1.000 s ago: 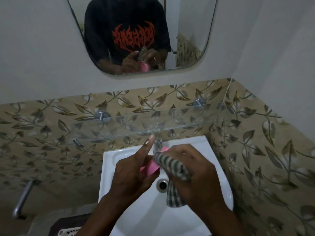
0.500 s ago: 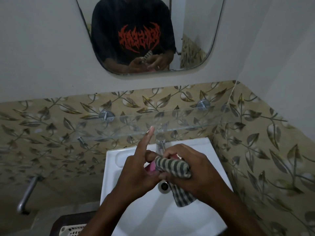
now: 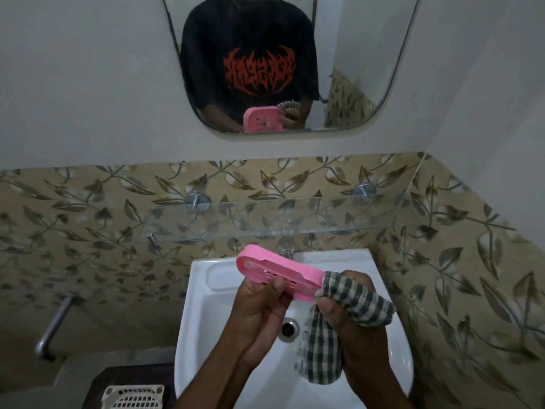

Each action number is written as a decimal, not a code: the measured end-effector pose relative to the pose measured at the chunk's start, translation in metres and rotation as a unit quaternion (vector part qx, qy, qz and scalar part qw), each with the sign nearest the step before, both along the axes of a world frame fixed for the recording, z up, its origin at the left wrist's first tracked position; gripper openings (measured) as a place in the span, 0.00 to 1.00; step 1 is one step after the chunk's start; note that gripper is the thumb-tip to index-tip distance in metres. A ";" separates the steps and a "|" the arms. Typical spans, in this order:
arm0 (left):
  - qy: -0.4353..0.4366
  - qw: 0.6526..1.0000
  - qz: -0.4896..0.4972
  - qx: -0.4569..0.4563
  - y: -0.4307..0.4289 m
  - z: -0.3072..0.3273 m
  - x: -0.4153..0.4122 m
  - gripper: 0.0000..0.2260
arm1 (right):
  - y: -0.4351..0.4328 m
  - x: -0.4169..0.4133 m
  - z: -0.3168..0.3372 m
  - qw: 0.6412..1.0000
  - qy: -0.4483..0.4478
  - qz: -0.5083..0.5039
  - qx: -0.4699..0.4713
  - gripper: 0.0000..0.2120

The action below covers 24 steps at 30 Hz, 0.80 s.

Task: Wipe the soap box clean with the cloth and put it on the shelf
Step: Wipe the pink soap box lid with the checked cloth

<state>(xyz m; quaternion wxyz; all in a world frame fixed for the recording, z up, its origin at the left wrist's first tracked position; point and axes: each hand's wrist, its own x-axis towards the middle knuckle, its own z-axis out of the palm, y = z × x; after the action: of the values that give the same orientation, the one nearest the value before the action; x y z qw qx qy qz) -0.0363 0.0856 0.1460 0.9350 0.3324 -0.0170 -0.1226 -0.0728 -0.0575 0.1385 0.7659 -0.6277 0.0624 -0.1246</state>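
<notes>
Right now I have the pink soap box (image 3: 277, 271) up over the sink (image 3: 206, 320). It is tilted with its slotted face toward me, below and in front of the glass shelf (image 3: 324, 219) and not touching it. My left hand (image 3: 259, 308) grips the box from underneath, thumb on the near face and fingers curled behind. My right hand (image 3: 362, 335) is clamped on the checked cloth (image 3: 359, 296), pinching a fold of it round the box's right end. The rest of the cloth hangs down beside the drain (image 3: 287, 328).

As I read it, the wiping is under way and the placing has not begun. My left hand grips the box near its middle, so a hard rub at the right end could lever it out of my fingers and drop it into the basin. I cannot tell whether the plastic is wet, but if it is, that slip is more likely. The loose tail of cloth could also catch on the tap (image 3: 285, 251) just behind the box. The shelf is clear glass and its front edge is hard to see in this dim view. Lifting the box, I could knock it against that edge. I could also set it too near the lip, where it might tip back into the sink.
</notes>
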 end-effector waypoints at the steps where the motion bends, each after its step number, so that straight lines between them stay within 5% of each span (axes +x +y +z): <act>1: -0.001 1.000 0.000 -0.009 0.000 -0.002 0.001 0.24 | -0.002 -0.001 0.001 1.000 0.000 0.002 -0.009 0.35; 4: -0.021 0.999 0.028 0.010 0.005 -0.002 0.005 0.23 | -0.010 -0.002 0.005 0.999 0.029 -0.012 -0.025 0.29; 8: -0.043 0.987 0.075 0.138 0.012 -0.003 0.008 0.22 | -0.012 -0.004 0.023 0.995 0.089 -0.048 -0.014 0.07; 12: -0.096 0.934 0.124 0.322 0.006 0.002 0.004 0.16 | 0.002 -0.008 0.038 0.967 0.023 -0.147 -0.205 0.10; 17: -0.100 0.917 0.173 0.345 0.000 0.004 0.003 0.13 | 0.029 -0.017 0.047 0.900 -0.135 -0.122 -0.397 0.14; 24: -0.094 0.931 0.149 0.319 0.006 0.003 0.000 0.14 | 0.001 -0.006 0.032 0.960 0.013 -0.157 -0.230 0.07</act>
<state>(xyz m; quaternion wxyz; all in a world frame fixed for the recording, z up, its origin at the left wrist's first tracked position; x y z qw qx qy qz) -0.0363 0.0911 0.1492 0.7811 0.6221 -0.0152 0.0514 -0.0792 -0.0565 0.1702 0.5706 -0.7710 0.1397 -0.2459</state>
